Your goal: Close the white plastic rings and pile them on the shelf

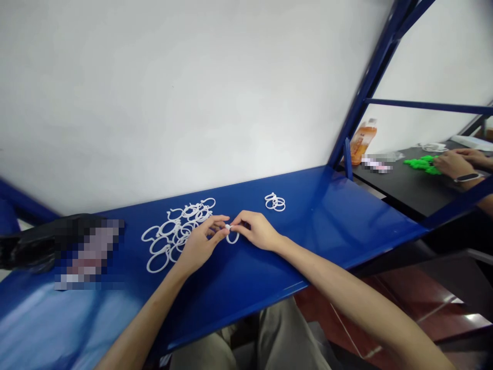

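A white plastic curtain ring [232,242] is held between my two hands, just above the blue table [246,288]. My left hand [198,245] pinches its upper left side with thumb and fingertips. From the right, my right hand [256,230] grips the same ring near its top with thumb and bent forefinger. The fingers partly hide the ring's clasp, so I cannot tell whether it is fastened. Left of my left hand lies a loose pile of similar white rings [194,209], several with small clasps. A smaller cluster of rings [275,202] rests beyond my right hand.
A black bag [50,241] lies at the table's left end, beside a blurred-out item [90,254]. A blue metal frame post [365,92] rises at the right. Behind it, another person's hands [458,163] work with green pieces [423,164] near an orange bottle [363,143].
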A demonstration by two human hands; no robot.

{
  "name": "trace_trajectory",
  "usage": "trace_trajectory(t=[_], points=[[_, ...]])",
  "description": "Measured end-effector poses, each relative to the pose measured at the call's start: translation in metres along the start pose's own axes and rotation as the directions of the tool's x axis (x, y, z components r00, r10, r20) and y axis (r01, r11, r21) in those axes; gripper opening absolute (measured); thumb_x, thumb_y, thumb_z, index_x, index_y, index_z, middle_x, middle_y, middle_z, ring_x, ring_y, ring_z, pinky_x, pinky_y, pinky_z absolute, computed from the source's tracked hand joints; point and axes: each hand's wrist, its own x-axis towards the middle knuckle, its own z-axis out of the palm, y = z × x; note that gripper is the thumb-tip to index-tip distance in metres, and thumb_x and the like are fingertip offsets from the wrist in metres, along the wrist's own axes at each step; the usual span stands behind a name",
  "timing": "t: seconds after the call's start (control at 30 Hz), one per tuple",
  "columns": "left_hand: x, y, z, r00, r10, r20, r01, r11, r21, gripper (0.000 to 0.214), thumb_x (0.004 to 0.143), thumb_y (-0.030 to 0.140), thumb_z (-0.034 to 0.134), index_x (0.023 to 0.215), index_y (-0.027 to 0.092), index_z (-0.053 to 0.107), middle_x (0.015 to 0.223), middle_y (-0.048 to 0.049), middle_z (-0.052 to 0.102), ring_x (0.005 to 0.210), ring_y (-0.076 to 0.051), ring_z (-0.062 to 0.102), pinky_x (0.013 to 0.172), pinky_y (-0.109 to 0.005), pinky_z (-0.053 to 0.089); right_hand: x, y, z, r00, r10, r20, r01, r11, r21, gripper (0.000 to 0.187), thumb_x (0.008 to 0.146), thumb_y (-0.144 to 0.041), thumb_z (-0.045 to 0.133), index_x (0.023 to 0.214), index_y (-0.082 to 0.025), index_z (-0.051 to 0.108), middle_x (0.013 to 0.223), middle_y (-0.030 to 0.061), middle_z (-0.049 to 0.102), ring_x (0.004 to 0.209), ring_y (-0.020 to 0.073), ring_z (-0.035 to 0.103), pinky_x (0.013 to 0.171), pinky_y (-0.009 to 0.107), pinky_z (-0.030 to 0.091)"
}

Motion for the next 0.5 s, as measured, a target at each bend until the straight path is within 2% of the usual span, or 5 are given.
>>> trace_trajectory(t=[0.2,0.33,0.43,0.5], points=[[-0.003,0.005,0.001,0.998,0.027,0.058,-0.037,0.980,0.195,0.027,0.092,0.047,0.054,0.090,0.024,0.067,0.081,0.0015,0.069,0.069,-0.015,0.060,0.069,-0.029,0.049,0.001,0.004,0.000,0.999,0.011,-0.043,-0.010,0.999,0.038,0.011,0.091,-0.026,0.069,0.084,-0.018,0.066,0.080,-0.0004,0.064,0.069,0.0116,0.057,0.067,0.023,0.045],[-0.003,0.001,0.004,0.994,0.099,0.045,-0.107,0.965,0.238,0.025,0.093,0.043,0.052,0.085,0.023,0.064,0.081,0.0002,0.068,0.070,-0.015,0.058,0.069,-0.030,0.048,-0.001,0.002,-0.001,0.999,-0.008,-0.040,0.006,0.999,-0.044,0.007,0.093,-0.026,0.065,0.094,-0.019,0.068,0.092,0.0025,0.062,0.075,0.0126,0.058,0.072,0.026,0.048],[-0.002,-0.006,0.007,0.968,0.252,0.014,-0.236,0.885,0.402,0.026,0.096,0.039,0.048,0.081,0.022,0.060,0.082,-0.0023,0.066,0.079,-0.019,0.058,0.078,-0.035,0.046,-0.004,-0.002,-0.001,1.000,-0.030,-0.003,0.029,0.995,-0.100,0.021,0.093,-0.029,0.064,0.112,-0.021,0.064,0.100,0.0041,0.060,0.077,0.0132,0.057,0.075,0.028,0.050],[-0.002,-0.009,0.010,0.937,0.343,0.061,-0.323,0.788,0.524,0.027,0.099,0.036,0.045,0.082,0.022,0.060,0.085,-0.0040,0.066,0.086,-0.022,0.057,0.083,-0.038,0.044,-0.006,-0.003,0.002,0.998,-0.055,0.034,0.058,0.993,-0.107,0.023,0.093,-0.032,0.063,0.113,-0.021,0.063,0.097,0.0034,0.061,0.077,0.0137,0.058,0.076,0.028,0.051]])
